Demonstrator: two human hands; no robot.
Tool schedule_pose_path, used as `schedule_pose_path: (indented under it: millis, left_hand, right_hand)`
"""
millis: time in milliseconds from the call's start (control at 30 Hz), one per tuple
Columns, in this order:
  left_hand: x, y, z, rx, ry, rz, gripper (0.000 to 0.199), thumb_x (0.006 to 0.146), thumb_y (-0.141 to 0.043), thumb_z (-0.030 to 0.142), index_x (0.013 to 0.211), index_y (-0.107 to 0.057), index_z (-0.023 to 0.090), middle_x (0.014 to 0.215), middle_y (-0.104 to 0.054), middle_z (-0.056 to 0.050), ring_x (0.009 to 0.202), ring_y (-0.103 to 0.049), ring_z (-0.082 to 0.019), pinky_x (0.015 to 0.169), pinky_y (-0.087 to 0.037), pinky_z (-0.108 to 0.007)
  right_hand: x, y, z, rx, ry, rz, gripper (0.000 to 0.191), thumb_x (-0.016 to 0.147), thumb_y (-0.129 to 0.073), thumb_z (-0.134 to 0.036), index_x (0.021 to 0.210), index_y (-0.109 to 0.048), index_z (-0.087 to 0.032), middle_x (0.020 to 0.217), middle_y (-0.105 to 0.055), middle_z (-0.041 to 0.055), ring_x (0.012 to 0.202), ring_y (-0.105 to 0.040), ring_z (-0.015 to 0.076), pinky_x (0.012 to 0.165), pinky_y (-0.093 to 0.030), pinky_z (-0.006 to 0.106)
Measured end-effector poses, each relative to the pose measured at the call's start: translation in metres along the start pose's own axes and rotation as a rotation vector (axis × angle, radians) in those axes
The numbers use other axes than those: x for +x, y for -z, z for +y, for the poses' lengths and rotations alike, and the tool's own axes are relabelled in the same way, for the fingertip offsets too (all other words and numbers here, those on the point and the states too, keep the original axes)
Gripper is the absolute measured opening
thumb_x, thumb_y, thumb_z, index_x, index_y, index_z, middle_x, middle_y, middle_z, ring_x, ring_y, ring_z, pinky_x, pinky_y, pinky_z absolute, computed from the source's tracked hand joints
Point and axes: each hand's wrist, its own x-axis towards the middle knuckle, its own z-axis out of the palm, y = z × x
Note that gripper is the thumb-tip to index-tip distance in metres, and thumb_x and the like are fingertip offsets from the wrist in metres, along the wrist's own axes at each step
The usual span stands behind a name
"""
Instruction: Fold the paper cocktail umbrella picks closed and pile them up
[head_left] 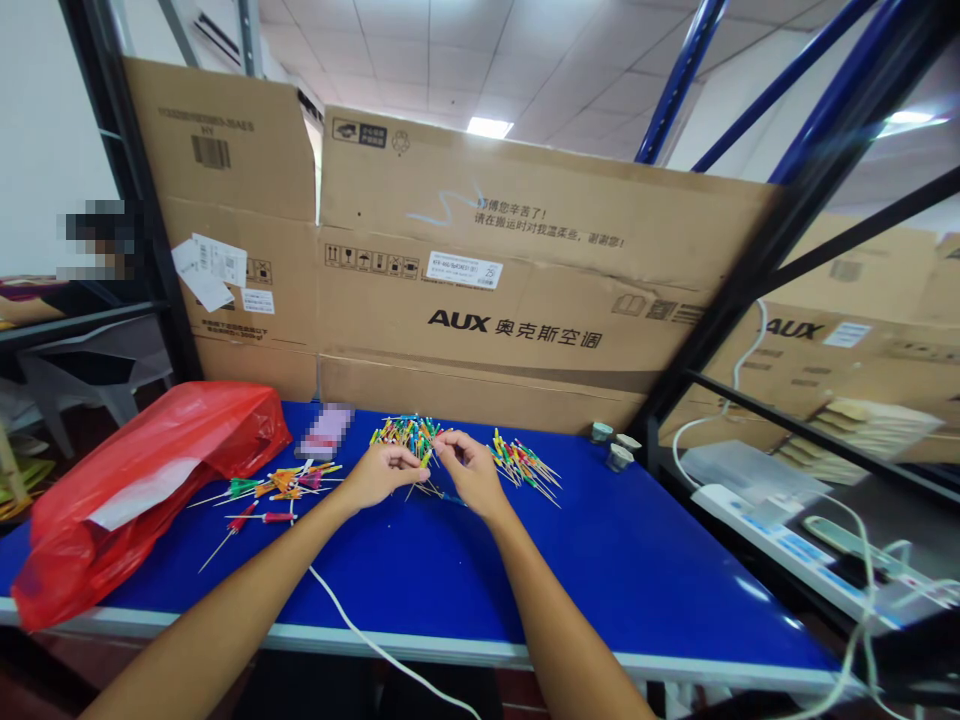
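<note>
Left hand: fingers pinched nearly closed, seemingly on a yellow stick, at the front of the middle pile on the desk. Right hand: fingers bunched, can't tell if holding. Pinch lightly, thin shafts; work clear of the pile.

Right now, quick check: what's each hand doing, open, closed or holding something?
Left hand: closed, fingertips pinched, seemingly on a yellow-ended stick.
Right hand: fingers curled in beside it; whether it holds anything cannot be told.
</note>
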Motion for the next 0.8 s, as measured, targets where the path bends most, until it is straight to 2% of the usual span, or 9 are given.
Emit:
schedule_pose_path:
  millis: [167, 433, 800]
  left_hand:
    - [0.0015, 0.0019, -0.0014, -0.020, -0.006, -0.027, 0.025, 0.064, -0.085, 0.036, 0.076, -0.076, 0.015, 0.076, -0.076, -0.008, 0.067, -0.067, -0.019, 0.062, -0.050, -0.027]
    - [-0.0005, 0.0013, 0.0016, -0.036, 0.013, -0.002, 0.027, 0.063, -0.086, 0.036, 0.076, -0.075, 0.015, 0.077, -0.076, -0.009, 0.071, -0.069, -0.021, 0.066, -0.053, -0.029]
    - [-0.0020, 0.0005, 0.0061, -0.041, 0.015, -0.001, 0.021, 0.066, -0.085, 0.031, 0.074, -0.074, 0.015, 0.078, -0.077, -0.010, 0.069, -0.070, -0.020, 0.059, -0.050, -0.025]
  right_hand:
    - [-0.0011, -0.0013, -0.0042, 0.009, 0.020, -0.032, 0.027, 0.090, -0.060, -0.045, 0.094, -0.069, -0.020, 0.088, -0.066, 0.0052, 0.080, -0.057, 0.0197, 0.073, -0.047, 0.030]
    - [-0.0025, 0.0012, -0.0078, -0.074, 0.082, -0.013, 0.024, 0.089, -0.061, -0.043, 0.096, -0.071, -0.022, 0.086, -0.067, 0.0059, 0.082, -0.058, 0.0219, 0.075, -0.046, 0.033]
    - [-0.0033, 0.0011, -0.0103, -0.081, 0.077, 0.003, 0.023, 0.089, -0.062, -0.042, 0.096, -0.072, -0.022, 0.090, -0.070, 0.0068, 0.085, -0.059, 0.0230, 0.077, -0.046, 0.035]
